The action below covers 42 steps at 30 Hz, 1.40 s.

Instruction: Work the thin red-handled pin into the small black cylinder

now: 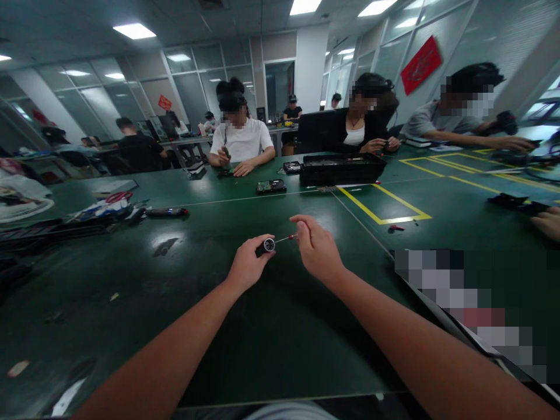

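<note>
My left hand (250, 262) is closed round a small black cylindrical part (265, 247) with a silver-rimmed round end that faces me. What kind of part it is I cannot make out. My right hand (318, 248) grips a screwdriver with a red handle (294, 236), mostly hidden by the fingers. Its thin metal shaft points left, and the tip meets or lies very close to the side of the round end. Both hands are held above the green table (262, 332).
A black tray (343, 170) and a hard drive (271, 186) lie ahead. To the left are a dark pen-like tool (167, 212) and red-handled scissors (119, 197). A small red piece (396, 228) lies right, beyond a blurred-out slab (472, 315). Several people sit across the table.
</note>
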Motion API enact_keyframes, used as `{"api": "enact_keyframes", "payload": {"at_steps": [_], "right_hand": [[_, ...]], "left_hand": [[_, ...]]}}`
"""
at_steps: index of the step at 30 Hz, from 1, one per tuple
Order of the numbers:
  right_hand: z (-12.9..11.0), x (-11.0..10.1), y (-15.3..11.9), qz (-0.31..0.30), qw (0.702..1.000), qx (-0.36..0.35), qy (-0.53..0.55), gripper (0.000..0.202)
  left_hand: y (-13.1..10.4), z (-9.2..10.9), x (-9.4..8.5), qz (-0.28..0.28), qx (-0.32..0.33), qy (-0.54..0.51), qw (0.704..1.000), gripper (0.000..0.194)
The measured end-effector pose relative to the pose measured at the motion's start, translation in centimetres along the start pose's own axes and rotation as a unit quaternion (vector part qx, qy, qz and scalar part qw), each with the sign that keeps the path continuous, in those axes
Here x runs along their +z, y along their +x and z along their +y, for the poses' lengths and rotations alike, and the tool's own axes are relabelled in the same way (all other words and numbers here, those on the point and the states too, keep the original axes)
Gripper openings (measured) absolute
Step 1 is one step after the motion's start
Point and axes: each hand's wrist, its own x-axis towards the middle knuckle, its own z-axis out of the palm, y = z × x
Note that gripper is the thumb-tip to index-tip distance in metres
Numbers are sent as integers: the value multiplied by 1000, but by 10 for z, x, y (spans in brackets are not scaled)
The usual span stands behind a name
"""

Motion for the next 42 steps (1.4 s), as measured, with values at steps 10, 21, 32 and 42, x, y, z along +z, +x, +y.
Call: {"api": "enact_keyframes", "payload": {"at_steps": [10,21,32,42], "right_hand": [[-1,1,-2,-40,998,-5,55,35],[3,4,-1,-23,997,51,56,50],[22,11,3,-26,979,88,183,79],[18,13,-1,1,981,82,174,61]], "left_hand": [[2,-3,-4,7,-15,-8,1000,39],[2,-1,-6,8,-14,2,1000,39],[0,-4,-4,-4,4,19,1000,38],[0,3,-6,-14,13,38,999,38]]}}
